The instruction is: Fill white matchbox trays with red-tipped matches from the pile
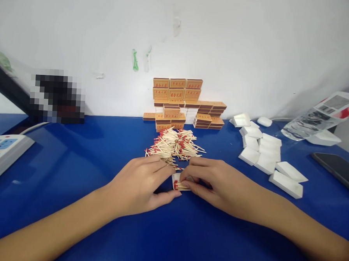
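Observation:
A small white matchbox tray (174,177) lies on the blue table between my hands, with red-headed matches (179,186) in it. My left hand (138,185) grips the tray's left end, thumb at the near side and fingers at the far side. Over the tray's right part, my right hand (218,183) is closed, its thumb and fingertips pinched on matches inside; the fingers partly hide them. Just beyond both hands spreads a loose heap of matches (169,144), its near edge partly covered by my left fingers.
Orange-and-brown matchboxes (176,94) are stacked against the white wall behind the heap. Several white trays (265,163) lie at right, near a white case (264,121), a plastic bottle (306,123) and a phone (336,168). A power strip (6,153) sits at left.

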The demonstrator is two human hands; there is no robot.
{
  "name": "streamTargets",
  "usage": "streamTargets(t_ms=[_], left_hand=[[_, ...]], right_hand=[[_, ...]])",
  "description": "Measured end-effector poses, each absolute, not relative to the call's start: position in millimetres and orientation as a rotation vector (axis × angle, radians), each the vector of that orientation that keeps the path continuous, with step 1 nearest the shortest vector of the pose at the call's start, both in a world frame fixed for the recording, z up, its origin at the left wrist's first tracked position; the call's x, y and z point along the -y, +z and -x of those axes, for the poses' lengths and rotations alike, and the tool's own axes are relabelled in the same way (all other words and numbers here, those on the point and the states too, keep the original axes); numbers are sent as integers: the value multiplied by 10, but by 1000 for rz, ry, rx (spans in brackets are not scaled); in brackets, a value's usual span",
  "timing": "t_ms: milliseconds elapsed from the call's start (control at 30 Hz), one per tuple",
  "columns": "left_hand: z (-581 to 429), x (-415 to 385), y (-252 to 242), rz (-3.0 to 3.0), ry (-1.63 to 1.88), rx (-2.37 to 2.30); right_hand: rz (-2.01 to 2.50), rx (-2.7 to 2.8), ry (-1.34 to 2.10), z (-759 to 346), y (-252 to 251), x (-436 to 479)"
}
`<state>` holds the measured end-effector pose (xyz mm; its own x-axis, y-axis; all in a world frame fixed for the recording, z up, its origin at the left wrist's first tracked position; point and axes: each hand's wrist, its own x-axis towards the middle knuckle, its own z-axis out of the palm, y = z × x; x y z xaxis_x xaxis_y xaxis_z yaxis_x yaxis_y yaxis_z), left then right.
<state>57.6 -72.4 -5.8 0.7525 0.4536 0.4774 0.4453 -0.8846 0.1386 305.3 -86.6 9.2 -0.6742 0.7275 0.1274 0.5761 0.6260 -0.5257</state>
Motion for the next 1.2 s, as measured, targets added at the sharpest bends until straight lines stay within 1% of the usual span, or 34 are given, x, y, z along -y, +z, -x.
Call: streamTargets(t_ms=[467, 533, 667, 733, 900, 1200], left_hand=[[-567, 717, -51, -2902, 756, -825], [-572, 724, -55, -2898, 764, -815], [-577, 727, -76, -2890, 761, -777], [-577, 725, -84, -2890, 761, -768], [-571, 726, -68, -2894, 751, -777], [-571, 733, -41, -2894, 724, -786]], right_hand=[[1078, 2519, 633, -3097, 202, 846], [1102, 2481, 542, -3114, 197, 819], [1205, 2403, 228, -3218, 117, 686], [1208, 2425, 124, -3275, 57, 606], [1148, 2490, 100, -3320, -31, 488], [1183, 2580, 4, -3343, -27, 459]])
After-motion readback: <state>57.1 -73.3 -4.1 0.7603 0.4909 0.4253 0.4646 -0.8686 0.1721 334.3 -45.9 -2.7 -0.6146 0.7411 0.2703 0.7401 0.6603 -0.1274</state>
